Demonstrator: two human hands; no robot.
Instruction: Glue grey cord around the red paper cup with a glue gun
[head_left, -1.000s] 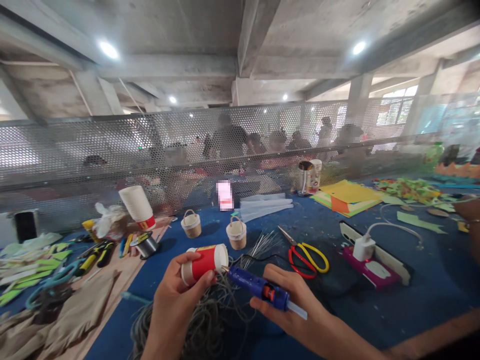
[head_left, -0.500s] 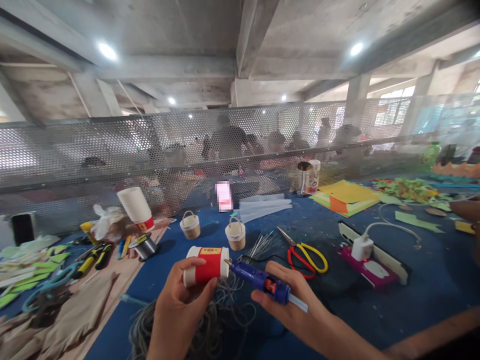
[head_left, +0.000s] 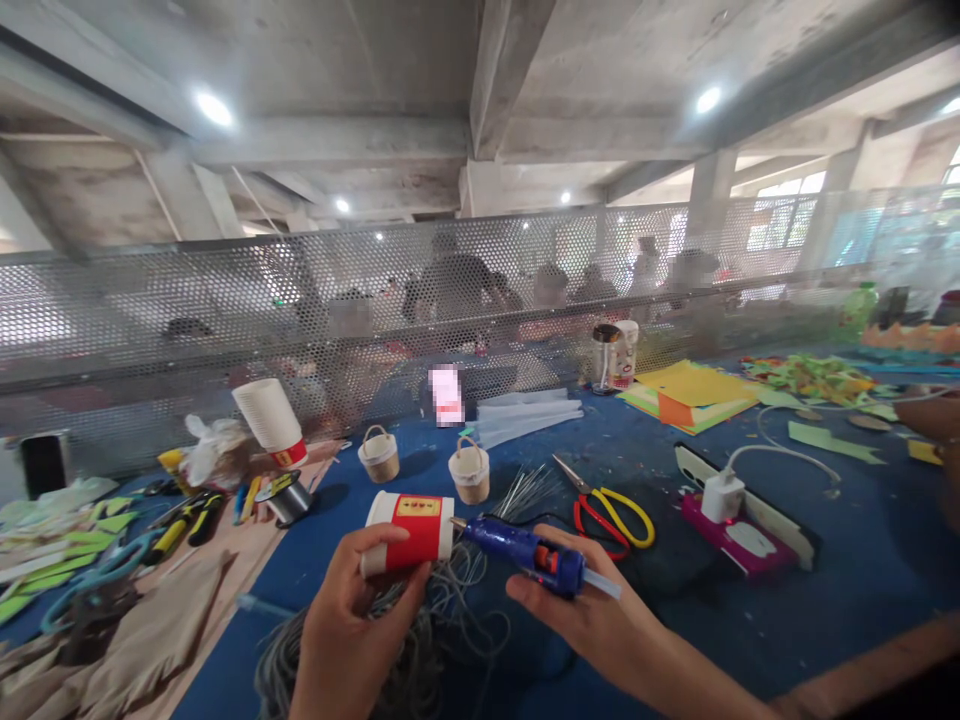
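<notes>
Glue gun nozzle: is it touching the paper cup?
Cannot tell: the head view shows the nozzle at the edge of the paper cup, but any gap is unclear.

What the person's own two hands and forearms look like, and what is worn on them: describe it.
The bare, ungloved left hand and the bare, ungloved right hand have slim, tapering fingers. No ring, watch or bracelet shows on the visible parts, nor any clear marking. No sleeve shows on the right forearm within the picture; the left one is mostly out of frame.
</notes>
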